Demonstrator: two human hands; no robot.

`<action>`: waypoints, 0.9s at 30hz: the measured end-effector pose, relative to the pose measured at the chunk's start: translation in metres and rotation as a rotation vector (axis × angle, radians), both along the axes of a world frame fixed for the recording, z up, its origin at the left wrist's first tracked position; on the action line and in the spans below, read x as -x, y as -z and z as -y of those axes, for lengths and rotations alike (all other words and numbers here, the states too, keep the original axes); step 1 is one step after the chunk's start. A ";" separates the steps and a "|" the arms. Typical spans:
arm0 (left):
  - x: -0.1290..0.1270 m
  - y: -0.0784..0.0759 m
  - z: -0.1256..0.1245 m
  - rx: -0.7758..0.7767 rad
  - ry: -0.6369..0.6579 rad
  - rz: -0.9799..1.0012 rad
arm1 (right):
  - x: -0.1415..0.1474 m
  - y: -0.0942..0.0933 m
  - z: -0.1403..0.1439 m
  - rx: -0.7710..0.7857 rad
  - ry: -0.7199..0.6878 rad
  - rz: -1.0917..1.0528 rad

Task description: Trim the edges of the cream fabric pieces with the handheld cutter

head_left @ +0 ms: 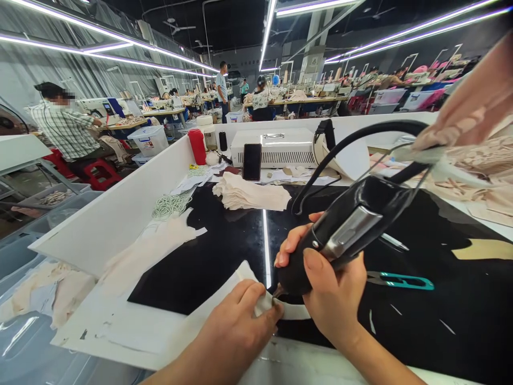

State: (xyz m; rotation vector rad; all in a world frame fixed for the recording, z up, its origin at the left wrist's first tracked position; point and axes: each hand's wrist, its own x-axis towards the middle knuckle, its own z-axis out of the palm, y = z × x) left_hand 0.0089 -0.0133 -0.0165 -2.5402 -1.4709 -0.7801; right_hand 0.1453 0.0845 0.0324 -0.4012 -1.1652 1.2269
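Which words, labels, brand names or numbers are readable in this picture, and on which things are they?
No text is readable.
Bin label: red and white, too small to read.
Pillar sign: blurred.
Tool in the right hand: no marking shows.
Phone: dark screen, nothing on it.
Left hand pinches white cloth: no print.

Both forearms come in from the bottom edge, angled toward each other. The left hand (236, 326) lies low and palm-down, its fingers (262, 310) curled in and pinched shut at the tips, wrist pretty much flat. The right hand (328, 289) sits just beside it, a bit higher, clenched in a fist-like grip with the thumb (316, 262) pressed on top and the index finger stretched forward. Fingertips of the two hands are nearly touching. Bare arms, no gloves.
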 end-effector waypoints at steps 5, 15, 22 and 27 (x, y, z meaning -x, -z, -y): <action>0.000 -0.001 0.000 -0.012 -0.004 0.004 | 0.000 -0.001 -0.001 -0.006 0.013 -0.022; 0.004 0.005 0.001 0.016 -0.002 -0.021 | 0.004 0.006 -0.003 -0.010 0.010 0.025; 0.023 -0.008 -0.014 0.127 -0.084 0.073 | -0.014 0.005 -0.025 -0.035 0.100 0.147; 0.030 0.004 -0.039 0.072 -0.050 0.019 | -0.041 0.008 -0.043 -0.023 0.387 0.398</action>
